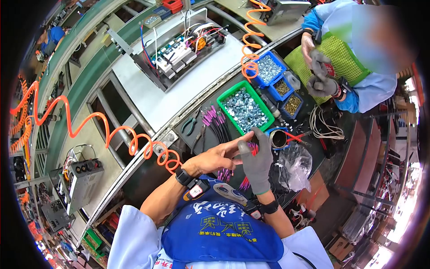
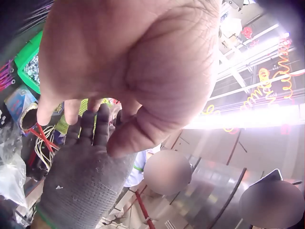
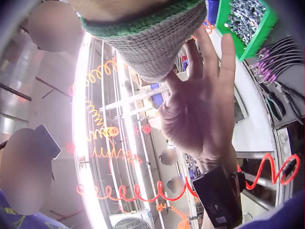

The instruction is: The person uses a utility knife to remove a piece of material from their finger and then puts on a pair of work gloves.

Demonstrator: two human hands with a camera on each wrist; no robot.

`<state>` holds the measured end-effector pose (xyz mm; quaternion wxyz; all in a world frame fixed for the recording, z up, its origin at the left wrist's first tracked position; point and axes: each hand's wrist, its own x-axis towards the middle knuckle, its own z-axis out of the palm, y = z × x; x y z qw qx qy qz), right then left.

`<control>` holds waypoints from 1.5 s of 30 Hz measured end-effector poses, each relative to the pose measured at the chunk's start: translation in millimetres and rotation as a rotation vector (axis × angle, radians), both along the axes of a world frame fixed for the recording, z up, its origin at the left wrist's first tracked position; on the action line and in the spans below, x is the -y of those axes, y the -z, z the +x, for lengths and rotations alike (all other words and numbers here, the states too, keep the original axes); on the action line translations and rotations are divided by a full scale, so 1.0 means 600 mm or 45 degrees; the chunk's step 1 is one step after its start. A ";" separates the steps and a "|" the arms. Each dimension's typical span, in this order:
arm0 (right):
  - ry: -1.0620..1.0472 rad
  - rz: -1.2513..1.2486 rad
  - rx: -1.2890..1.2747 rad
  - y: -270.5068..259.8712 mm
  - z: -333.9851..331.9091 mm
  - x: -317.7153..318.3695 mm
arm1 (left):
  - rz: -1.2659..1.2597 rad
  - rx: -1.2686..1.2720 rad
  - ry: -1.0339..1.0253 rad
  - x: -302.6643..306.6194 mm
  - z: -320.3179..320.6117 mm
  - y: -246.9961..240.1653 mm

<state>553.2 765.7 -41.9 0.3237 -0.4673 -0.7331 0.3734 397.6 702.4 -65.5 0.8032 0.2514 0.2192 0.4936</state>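
My bare left hand [image 1: 221, 157] and my grey-gloved right hand [image 1: 259, 163] meet above the dark bench, in front of my blue apron. The gloved fingers stand straight up. In the left wrist view the left thumb [image 2: 126, 136] lies on one side of the gloved fingers [image 2: 88, 126] and the left fingers on the other, pinching the glove [image 3: 143, 43]. A few pink-tipped wire ends [image 1: 254, 148] show between the hands; I cannot tell which hand holds them. The left hand [image 3: 205, 114] has its fingers stretched out.
A green bin [image 1: 219, 99] of silver nuts, blue bins [image 1: 268, 67], pink-tipped wires [image 1: 215, 121], pliers [image 1: 190, 125], a tape roll [image 1: 278, 138] and a plastic bag [image 1: 295, 163] lie beyond the hands. An orange coiled hose [image 1: 112, 134] hangs left. Another person's gloved hands [image 1: 320, 76] work opposite.
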 end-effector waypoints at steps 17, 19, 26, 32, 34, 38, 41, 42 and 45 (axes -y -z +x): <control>0.008 0.029 0.056 -0.005 0.011 0.022 | -0.004 -0.115 -0.002 0.021 0.024 -0.005; 0.010 0.017 0.057 0.003 0.014 0.020 | 0.005 -0.070 -0.024 0.021 0.027 0.002; -0.023 -0.018 0.055 0.002 0.017 0.021 | -0.038 -0.011 -0.047 0.028 0.030 0.003; -0.025 -0.032 0.042 0.008 0.020 0.023 | -0.038 0.091 -0.037 0.030 0.031 0.002; -0.034 -0.023 0.049 0.007 0.021 0.023 | -0.035 0.089 -0.050 0.030 0.033 0.003; -0.031 0.003 0.100 0.005 0.021 0.027 | -0.040 0.071 -0.080 0.035 0.038 0.013; -0.066 -0.044 0.030 0.019 0.027 0.032 | -0.035 -0.007 -0.115 0.042 0.029 0.023; -0.086 -0.205 -0.144 0.031 0.029 0.035 | -0.084 -0.053 -0.194 0.044 0.026 0.030; -0.264 -0.505 -0.362 0.070 0.046 0.039 | -0.257 -0.441 -0.518 0.053 0.038 0.061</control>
